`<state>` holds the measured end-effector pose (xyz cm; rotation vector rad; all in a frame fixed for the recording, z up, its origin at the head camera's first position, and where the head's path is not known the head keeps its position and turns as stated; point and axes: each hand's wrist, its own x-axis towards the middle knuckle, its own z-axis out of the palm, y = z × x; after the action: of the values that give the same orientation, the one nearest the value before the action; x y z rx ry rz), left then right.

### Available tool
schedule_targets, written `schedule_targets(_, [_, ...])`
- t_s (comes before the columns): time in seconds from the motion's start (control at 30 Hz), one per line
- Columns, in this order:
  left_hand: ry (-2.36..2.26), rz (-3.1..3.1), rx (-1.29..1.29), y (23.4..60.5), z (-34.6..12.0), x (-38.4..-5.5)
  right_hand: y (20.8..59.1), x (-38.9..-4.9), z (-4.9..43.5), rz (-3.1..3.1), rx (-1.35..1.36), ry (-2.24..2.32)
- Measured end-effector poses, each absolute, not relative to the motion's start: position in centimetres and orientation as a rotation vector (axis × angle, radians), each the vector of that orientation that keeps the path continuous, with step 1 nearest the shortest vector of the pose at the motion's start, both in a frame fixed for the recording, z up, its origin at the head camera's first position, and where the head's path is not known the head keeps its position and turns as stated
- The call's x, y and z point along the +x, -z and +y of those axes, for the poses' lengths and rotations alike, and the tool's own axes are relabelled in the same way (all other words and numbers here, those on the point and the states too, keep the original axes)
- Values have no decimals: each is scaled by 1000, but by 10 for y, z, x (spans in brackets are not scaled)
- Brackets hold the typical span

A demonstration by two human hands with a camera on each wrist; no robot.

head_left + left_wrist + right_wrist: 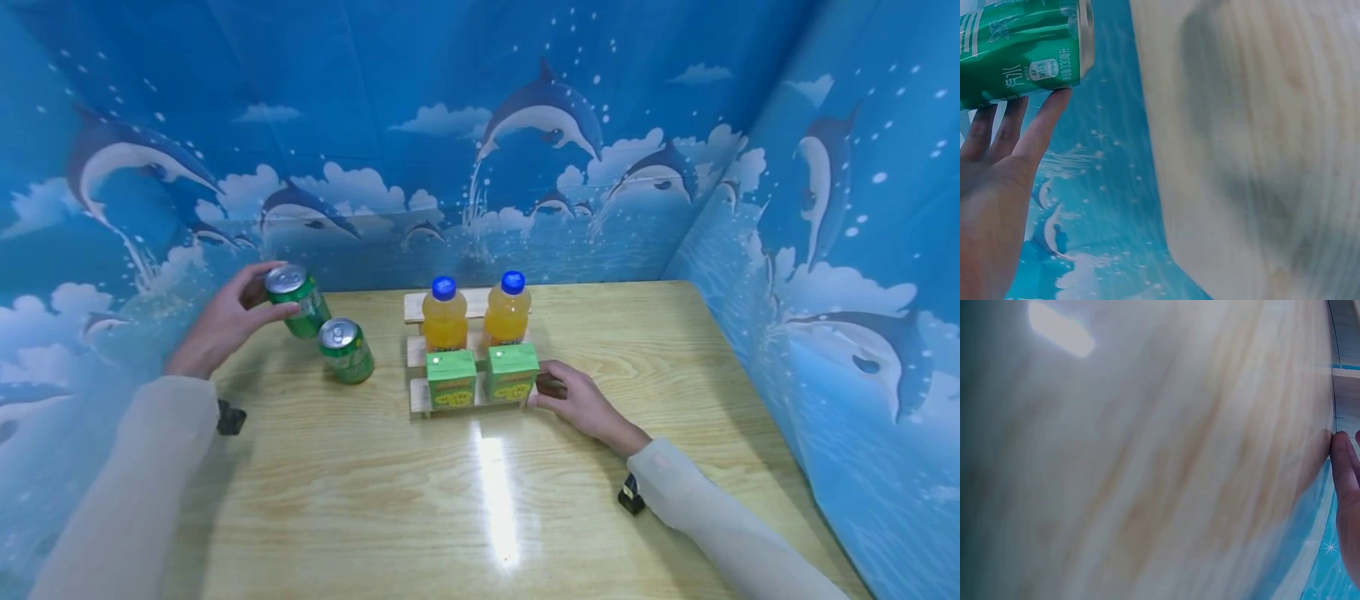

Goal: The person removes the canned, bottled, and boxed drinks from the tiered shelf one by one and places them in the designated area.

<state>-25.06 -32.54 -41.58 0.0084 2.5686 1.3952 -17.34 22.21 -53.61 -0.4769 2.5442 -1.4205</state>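
Note:
My left hand (228, 321) grips a green soda can (303, 308) near its silver top, thumb and fingers on opposite sides. In the left wrist view, fingers lie along the can's (1019, 53) green wall. A second green soda can (348, 354) stands upright on the table just beside it. My right hand (581, 404) holds the right end of a small stepped wooden rack (416, 396), its thumb at the lowest front step, fingers close to a green juice box (512, 372). In the right wrist view, the fingers (1344, 465) reach the rack's side (1347, 394).
Two orange juice bottles (445, 317) with blue caps stand on the rack behind two green juice boxes, the left box (451, 379) among them. The wood-grain table (360, 500) meets a blue dolphin-print curtain (360, 125) at the back and sides.

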Motion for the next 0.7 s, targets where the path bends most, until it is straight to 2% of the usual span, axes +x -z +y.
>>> schedule_targets(0.7, [-1483, 2531, -70, 463, -335, -240, 534, -173, 221, 2539, -449, 1414])
